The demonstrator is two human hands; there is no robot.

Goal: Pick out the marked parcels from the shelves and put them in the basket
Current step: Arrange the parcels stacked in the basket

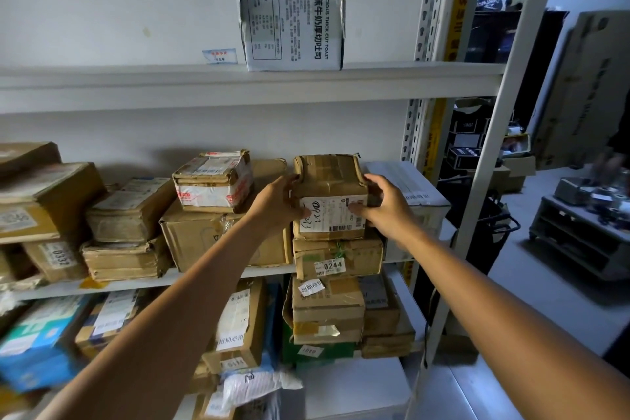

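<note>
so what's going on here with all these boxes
A person stands at shelves packed with parcels and holds one brown parcel on the middle shelf. The left hand grips its left side and the right hand its right side, thumbs on its handwritten white label. The parcel sits on top of a box labelled 0244. No basket is in view.

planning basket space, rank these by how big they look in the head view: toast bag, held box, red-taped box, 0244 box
1. toast bag
2. held box
3. red-taped box, close to the held box, so that order is unsure
4. 0244 box, mostly its front face showing
</note>
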